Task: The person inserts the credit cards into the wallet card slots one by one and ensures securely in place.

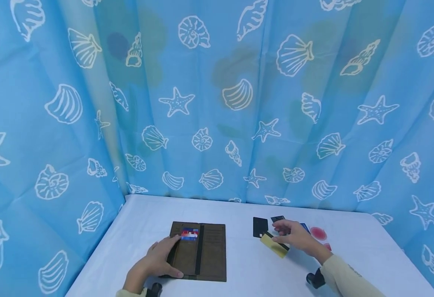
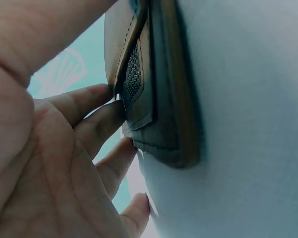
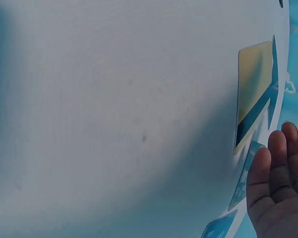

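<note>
My left hand (image 1: 157,258) rests on an open brown leather wallet (image 1: 214,251) lying left of centre on a white-covered table (image 1: 246,274), its fingers spread along the outer edge, the thumb on the near edge. A red-and-blue plastic card (image 1: 189,234) sits in the wallet's left side, by my fingertips. To the right, my right hand (image 1: 294,237) hovers among loose cards, fingers slightly apart and pinching nothing; whether they touch a card, I cannot tell. Nearest my thumb is a yellow rectangular card with a black stripe (image 1: 274,246), just beside a black rectangular card (image 1: 260,227). A blue curtain printed with white seashells (image 1: 202,62) stands behind.
</note>
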Available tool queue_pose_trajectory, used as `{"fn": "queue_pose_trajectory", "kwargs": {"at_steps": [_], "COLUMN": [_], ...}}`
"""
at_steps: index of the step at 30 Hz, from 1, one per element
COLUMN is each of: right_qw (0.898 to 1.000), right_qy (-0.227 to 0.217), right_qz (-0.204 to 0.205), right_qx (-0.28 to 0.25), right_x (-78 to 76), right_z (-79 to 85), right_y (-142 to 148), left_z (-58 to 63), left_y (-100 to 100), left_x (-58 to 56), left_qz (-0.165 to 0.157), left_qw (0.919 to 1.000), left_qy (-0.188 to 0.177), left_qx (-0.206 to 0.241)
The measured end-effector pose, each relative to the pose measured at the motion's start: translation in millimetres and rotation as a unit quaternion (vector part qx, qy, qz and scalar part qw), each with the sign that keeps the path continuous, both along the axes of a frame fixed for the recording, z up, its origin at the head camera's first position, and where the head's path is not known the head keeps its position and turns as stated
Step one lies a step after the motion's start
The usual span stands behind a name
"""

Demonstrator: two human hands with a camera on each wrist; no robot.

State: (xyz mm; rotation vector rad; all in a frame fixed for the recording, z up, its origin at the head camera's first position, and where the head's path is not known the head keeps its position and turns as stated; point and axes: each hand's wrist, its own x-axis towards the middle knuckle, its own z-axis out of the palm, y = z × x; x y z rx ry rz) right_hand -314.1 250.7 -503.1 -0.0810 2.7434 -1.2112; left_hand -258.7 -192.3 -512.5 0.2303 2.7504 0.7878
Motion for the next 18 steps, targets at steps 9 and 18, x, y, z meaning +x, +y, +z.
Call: {"fn": "queue_pose_trajectory", "kwargs": {"at_steps": [9,18], "right_qw": [1.000,1.000], "right_qy": [0.002,0.002], "right_qz": [-0.006,-0.007], "right_qx": [0.011,0.020], "right_x": [-6.8,-10.9], "right_z": [-8.1,-15.1], "right_y": [2,-6], "left_z": [1.2,1.5], "left_y": [1,-1], "left_x": [0.2,0.8], "left_qz": [0.000,-0.001], "left_qw": [1.0000,1.0000], "left_qy": [0.000,-0.008], "left_qx": [-0.001,0.003]}}
